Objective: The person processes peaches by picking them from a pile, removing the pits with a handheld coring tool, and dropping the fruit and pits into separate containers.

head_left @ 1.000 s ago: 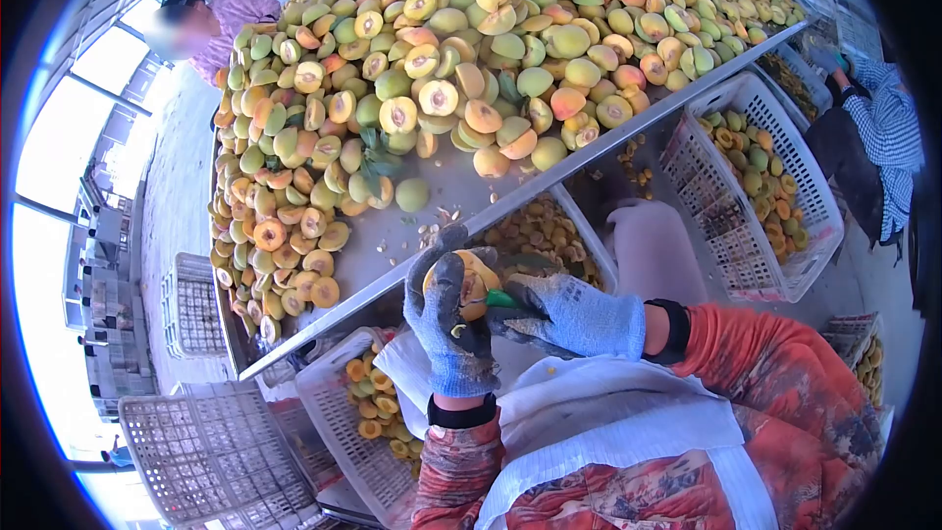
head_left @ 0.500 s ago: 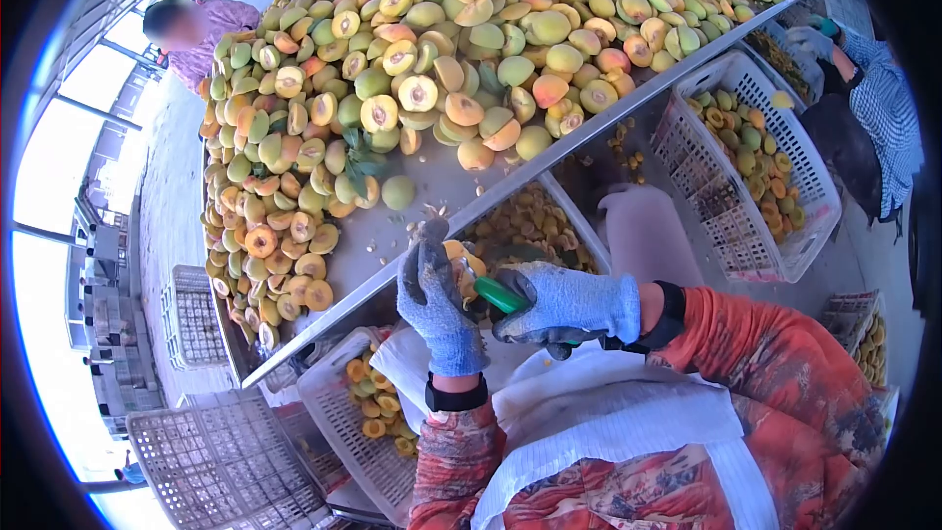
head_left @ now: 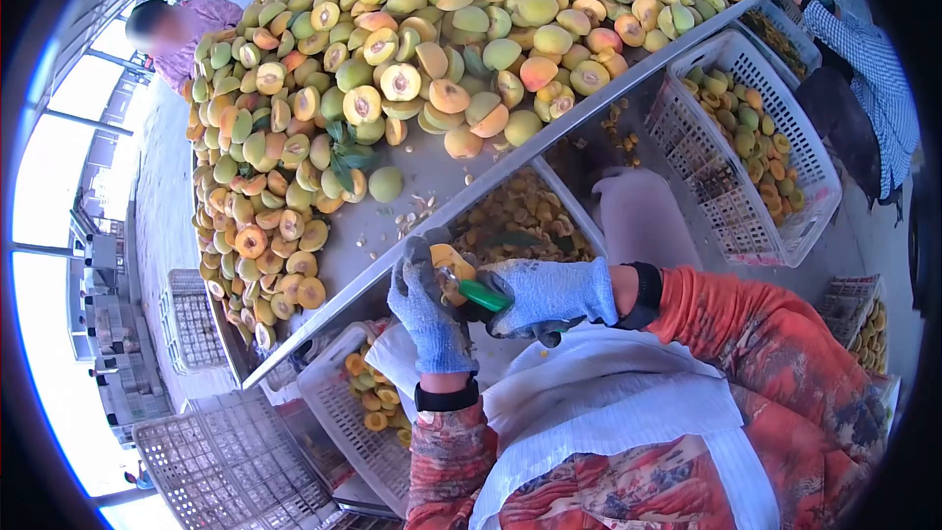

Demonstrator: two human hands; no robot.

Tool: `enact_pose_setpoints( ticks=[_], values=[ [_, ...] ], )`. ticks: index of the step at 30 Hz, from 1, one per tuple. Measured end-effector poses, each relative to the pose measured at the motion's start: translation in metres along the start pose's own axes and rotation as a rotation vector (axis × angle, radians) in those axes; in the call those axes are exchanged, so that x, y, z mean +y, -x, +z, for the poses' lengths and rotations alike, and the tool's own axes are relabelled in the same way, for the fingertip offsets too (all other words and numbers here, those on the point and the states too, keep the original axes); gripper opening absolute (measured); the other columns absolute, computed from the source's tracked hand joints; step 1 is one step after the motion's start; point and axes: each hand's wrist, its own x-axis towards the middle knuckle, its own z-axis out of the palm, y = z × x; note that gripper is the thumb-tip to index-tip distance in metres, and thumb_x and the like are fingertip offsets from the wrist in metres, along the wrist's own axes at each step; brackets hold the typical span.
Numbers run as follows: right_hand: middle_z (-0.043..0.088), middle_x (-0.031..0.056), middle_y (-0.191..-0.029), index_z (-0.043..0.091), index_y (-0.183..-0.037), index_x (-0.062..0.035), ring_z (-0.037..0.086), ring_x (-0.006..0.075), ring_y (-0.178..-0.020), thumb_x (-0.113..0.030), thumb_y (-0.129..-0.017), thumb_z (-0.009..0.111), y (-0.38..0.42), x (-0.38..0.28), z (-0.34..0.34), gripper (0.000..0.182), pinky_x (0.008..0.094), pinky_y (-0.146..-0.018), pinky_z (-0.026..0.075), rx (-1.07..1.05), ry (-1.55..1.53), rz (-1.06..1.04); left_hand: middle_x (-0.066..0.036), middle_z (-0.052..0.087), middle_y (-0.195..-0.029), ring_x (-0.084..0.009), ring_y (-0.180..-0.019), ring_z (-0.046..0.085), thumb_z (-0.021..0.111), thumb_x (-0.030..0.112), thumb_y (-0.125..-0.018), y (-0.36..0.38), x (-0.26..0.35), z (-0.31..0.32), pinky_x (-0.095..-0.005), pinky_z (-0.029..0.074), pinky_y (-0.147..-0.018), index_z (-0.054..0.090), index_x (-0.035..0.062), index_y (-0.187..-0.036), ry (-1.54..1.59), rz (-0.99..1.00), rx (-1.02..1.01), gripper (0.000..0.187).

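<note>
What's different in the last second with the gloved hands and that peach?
The left hand has closed further round the peach half, so less of it shows. The right hand has worked the green-handled tool against the fruit and drawn it out sideways, baring more handle. Both hands keep their grip. The peach pile on the table and the baskets lie as before.

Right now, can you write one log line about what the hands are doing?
left hand: holds peach half | right hand: grips green-handled tool against it | place: beside metal table piled with peaches
</note>
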Motion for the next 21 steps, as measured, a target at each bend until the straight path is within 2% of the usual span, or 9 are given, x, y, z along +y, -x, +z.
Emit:
enact_pose_setpoints(
  ticks=[2, 6, 8, 9, 11, 13, 16, 19, 21],
  values=[
    [0.051, 0.002, -0.066, 0.049, -0.095, -0.0026, 0.049, 0.0086, -0.045, -0.014, -0.073, 0.064, -0.002, 0.009, 0.0, 0.029, 0.0218, -0.037, 0.038, -0.128, -0.378, 0.0, -0.009, 0.056, -0.084, -0.0164, -0.072, 0.056, 0.051, 0.028, -0.085, 0.0, -0.002, 0.0, -0.0271, 0.047, -0.061, 0.054, -0.0018, -0.103, -0.113, 0.15, -0.009, 0.035],
    [0.051, 0.0013, -0.066, 0.05, -0.097, -0.0028, 0.048, 0.0089, -0.043, -0.014, -0.073, 0.064, -0.007, 0.014, -0.004, 0.03, 0.022, -0.037, 0.039, -0.147, -0.462, 0.018, -0.008, 0.056, -0.084, -0.0151, -0.073, 0.055, 0.049, 0.031, -0.086, 0.001, 0.004, 0.009, -0.0257, 0.047, -0.063, 0.054, -0.0018, -0.101, -0.18, 0.175, -0.047, 0.036],
    [0.051, 0.0007, -0.065, 0.051, -0.098, -0.0025, 0.048, 0.0086, -0.041, -0.015, -0.073, 0.066, -0.006, 0.007, -0.008, 0.032, 0.0214, -0.036, 0.038, -0.063, -0.009, 0.141, -0.009, 0.057, -0.084, -0.0154, -0.072, 0.055, 0.048, 0.032, -0.086, -0.006, -0.003, 0.007, -0.0253, 0.046, -0.064, 0.055, -0.002, -0.1, -0.156, -0.02, -0.005, 0.037],
    [0.051, 0.0007, -0.065, 0.051, -0.098, -0.0025, 0.048, 0.0086, -0.041, -0.015, -0.073, 0.066, -0.005, 0.01, -0.009, 0.032, 0.0214, -0.036, 0.038, -0.055, -0.015, 0.139, -0.009, 0.057, -0.084, -0.0154, -0.072, 0.055, 0.048, 0.032, -0.086, -0.01, -0.002, 0.008, -0.0253, 0.046, -0.064, 0.055, -0.002, -0.1, -0.16, -0.023, -0.014, 0.037],
    [0.051, 0.0008, -0.063, 0.052, -0.098, -0.0026, 0.047, 0.0092, -0.039, -0.016, -0.072, 0.066, -0.001, 0.018, -0.007, 0.032, 0.0214, -0.033, 0.037, -0.185, -0.61, 0.01, -0.011, 0.057, -0.084, -0.0173, -0.072, 0.056, 0.048, 0.032, -0.085, -0.01, 0.001, 0.007, -0.0265, 0.046, -0.064, 0.054, -0.0023, -0.102, -0.18, 0.022, -0.117, 0.038],
    [0.052, 0.0014, -0.063, 0.052, -0.098, -0.0023, 0.047, 0.0094, -0.037, -0.017, -0.072, 0.066, 0.002, 0.02, -0.008, 0.033, 0.0216, -0.032, 0.036, -0.202, -0.702, 0.01, -0.013, 0.058, -0.084, -0.019, -0.071, 0.057, 0.048, 0.033, -0.085, -0.01, 0.003, 0.009, -0.0275, 0.047, -0.065, 0.053, -0.0016, -0.105, -0.339, 0.171, -0.145, 0.04],
    [0.053, 0.0018, -0.065, 0.052, -0.1, -0.0032, 0.045, 0.0084, -0.035, -0.017, -0.074, 0.065, 0.001, 0.023, -0.01, 0.032, 0.0211, -0.03, 0.035, -0.209, -0.782, -0.077, -0.01, 0.058, -0.096, -0.0208, -0.083, 0.059, 0.047, 0.025, -0.087, -0.019, 0.003, 0.007, -0.0323, 0.05, -0.072, 0.05, -0.001, -0.11, -0.1, -0.021, -0.359, 0.035],
    [0.056, 0.0062, -0.068, 0.052, -0.101, -0.0033, 0.053, 0.0161, -0.043, -0.018, -0.077, 0.062, 0.002, 0.019, -0.018, 0.03, 0.0251, -0.038, 0.041, 0.087, -0.512, -0.02, -0.012, 0.054, -0.104, -0.0253, -0.091, 0.057, 0.044, 0.026, -0.087, -0.039, -0.014, -0.012, -0.037, 0.049, -0.077, 0.044, 0.0011, -0.116, 0.204, -0.18, -0.211, 0.038],
    [0.058, 0.0118, -0.071, 0.052, -0.102, -0.0044, 0.059, 0.0268, -0.061, -0.02, -0.079, 0.06, -0.001, 0.04, -0.027, 0.029, 0.0312, -0.054, 0.047, 0.69, 0.571, -0.391, -0.014, 0.052, -0.106, -0.0274, -0.095, 0.054, 0.041, 0.028, -0.089, -0.042, -0.006, -0.02, -0.0414, 0.049, -0.08, 0.041, 0.0018, -0.118, 0.459, -0.344, -0.159, 0.04]
  ],
)
